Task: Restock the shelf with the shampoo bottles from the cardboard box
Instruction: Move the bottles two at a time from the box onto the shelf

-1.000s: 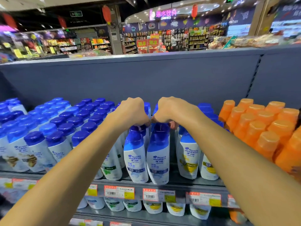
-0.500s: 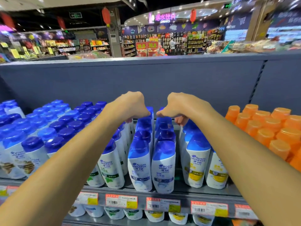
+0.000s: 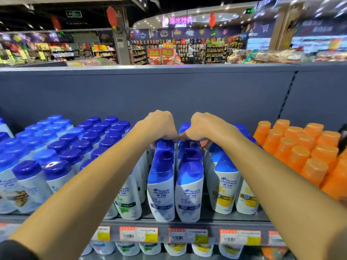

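A: Where are the hands?

B: Both reach over the shelf to the two middle rows of shampoo bottles. The left hand is curled down over the blue cap of a bottle well back in the left of those two rows. The right hand is curled over the caps well back in the row beside it.

A: Are they gripping?

B: The fingers of both are bent round the cap tops, knuckles up, thumbs nearly touching each other between the two rows. The left grips one cap; the right covers the caps of its row, and I cannot tell how many it has hold of.

A: And the rest of the shampoo?

B: It stands upright in rows running from the front edge of the shelf to the grey back panel. The front pair of the middle rows sits right at the front edge, side by side and touching. Left of them are rows with darker blue caps; right of them, bottles with yellow labels.

A: Anything else on that shelf?

B: Orange bottles fill the right end. Price tags line the front edge, and more white bottles stand on the shelf below.

A: The cardboard box?

B: Not in view.
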`<action>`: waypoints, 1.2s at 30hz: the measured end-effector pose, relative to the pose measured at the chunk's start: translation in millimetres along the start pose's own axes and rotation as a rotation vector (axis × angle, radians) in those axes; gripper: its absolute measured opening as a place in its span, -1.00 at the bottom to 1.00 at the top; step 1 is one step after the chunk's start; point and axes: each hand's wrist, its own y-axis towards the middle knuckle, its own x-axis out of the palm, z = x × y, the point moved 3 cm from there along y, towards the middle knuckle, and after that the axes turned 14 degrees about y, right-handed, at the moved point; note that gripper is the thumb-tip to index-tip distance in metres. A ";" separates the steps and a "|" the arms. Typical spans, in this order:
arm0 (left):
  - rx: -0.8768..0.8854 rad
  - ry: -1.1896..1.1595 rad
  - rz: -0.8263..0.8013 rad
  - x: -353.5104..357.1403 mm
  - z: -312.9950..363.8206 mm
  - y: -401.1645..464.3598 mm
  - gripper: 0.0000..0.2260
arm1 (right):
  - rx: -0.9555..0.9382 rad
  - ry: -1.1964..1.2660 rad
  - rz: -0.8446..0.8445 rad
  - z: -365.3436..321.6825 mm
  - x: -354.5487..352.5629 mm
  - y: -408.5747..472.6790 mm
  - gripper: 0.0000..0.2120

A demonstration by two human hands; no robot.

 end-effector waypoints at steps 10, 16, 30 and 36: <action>0.010 0.007 -0.101 -8.7 -13.9 6.6 -0.64 | 0.051 0.046 -0.093 4.3 -14.2 15.9 -0.61; -0.002 -0.074 0.108 -29.3 -18.9 24.6 -0.66 | 0.022 0.047 0.081 -6.2 -27.0 32.5 -0.67; -0.027 -0.070 -0.033 -6.5 -4.2 33.9 -0.78 | 0.049 0.029 -0.014 -3.4 -1.8 44.6 -0.73; -0.027 -0.108 -0.039 -5.4 -2.2 37.3 -0.79 | 0.058 0.028 -0.048 0.1 -2.7 47.3 -0.72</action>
